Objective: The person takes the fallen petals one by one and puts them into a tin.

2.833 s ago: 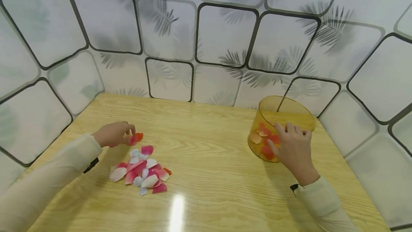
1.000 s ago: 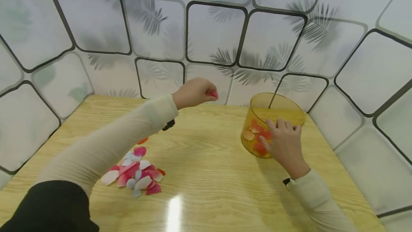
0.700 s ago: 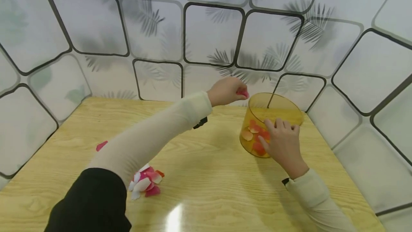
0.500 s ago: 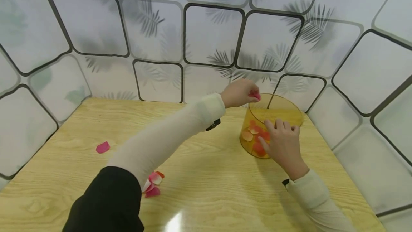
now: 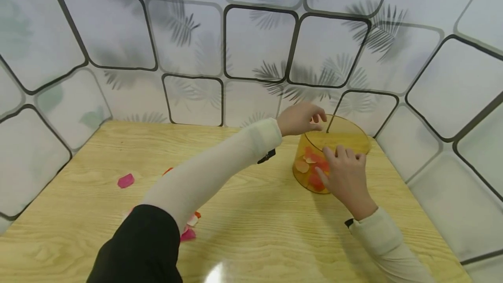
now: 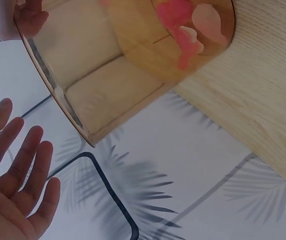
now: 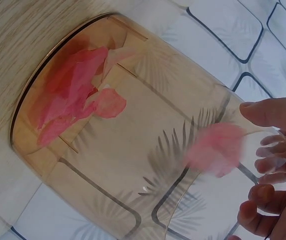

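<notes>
A see-through amber cylindrical container (image 5: 301, 152) stands at the table's right rear, with pink and pale petals (image 7: 77, 85) at its bottom. My left hand (image 5: 300, 119) hovers at the container's left rim; in the left wrist view its fingers (image 6: 40, 155) are spread, holding nothing. One blurred pink petal (image 7: 215, 150) appears in mid-air near the container's mouth. My right hand (image 5: 347, 180) holds the near right rim, fingers hooked over it and thumb against the outer wall.
A single pink petal (image 5: 126, 181) lies on the left of the wooden table (image 5: 255, 230). More petals (image 5: 188, 234) peek out from behind the left sleeve (image 5: 212, 165), which hides most of that pile. A patterned wall (image 5: 259, 43) closes off the back and sides.
My left hand has carried pink petals from the pile at left over to the container's rim and let go, fingers now spread. The right hand has kept its hold on the rim.
</notes>
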A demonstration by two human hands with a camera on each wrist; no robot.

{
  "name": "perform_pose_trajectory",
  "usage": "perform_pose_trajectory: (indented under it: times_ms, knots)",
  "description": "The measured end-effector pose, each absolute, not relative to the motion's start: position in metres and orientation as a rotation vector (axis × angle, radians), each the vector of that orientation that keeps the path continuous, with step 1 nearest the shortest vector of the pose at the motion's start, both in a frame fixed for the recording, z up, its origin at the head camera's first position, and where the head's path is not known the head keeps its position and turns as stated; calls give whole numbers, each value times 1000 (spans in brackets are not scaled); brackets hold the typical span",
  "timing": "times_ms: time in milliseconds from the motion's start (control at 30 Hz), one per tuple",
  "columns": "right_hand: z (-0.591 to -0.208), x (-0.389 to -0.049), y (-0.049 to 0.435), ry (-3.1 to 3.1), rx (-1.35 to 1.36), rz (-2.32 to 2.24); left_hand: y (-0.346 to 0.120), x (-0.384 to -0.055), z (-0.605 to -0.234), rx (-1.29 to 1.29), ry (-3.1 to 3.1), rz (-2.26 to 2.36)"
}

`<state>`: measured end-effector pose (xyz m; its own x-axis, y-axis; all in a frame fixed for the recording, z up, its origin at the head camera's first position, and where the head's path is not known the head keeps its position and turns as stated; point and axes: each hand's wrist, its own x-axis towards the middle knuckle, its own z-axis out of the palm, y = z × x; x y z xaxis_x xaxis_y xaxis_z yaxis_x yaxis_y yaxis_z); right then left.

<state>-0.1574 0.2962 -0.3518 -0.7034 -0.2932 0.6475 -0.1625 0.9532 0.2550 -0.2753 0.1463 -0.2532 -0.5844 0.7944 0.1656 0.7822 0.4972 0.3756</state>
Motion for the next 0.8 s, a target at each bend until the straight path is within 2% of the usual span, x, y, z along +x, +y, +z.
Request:
perform_pose_trajectory:
  times_ms: [500,800]
  knots:
    - [-352,-158,297,-2355,313,-234,103,-267,-261,1462,2711,690]
    - [-352,-158,296,-2355,316,-231,23,-249,-282,1508,2783,533]
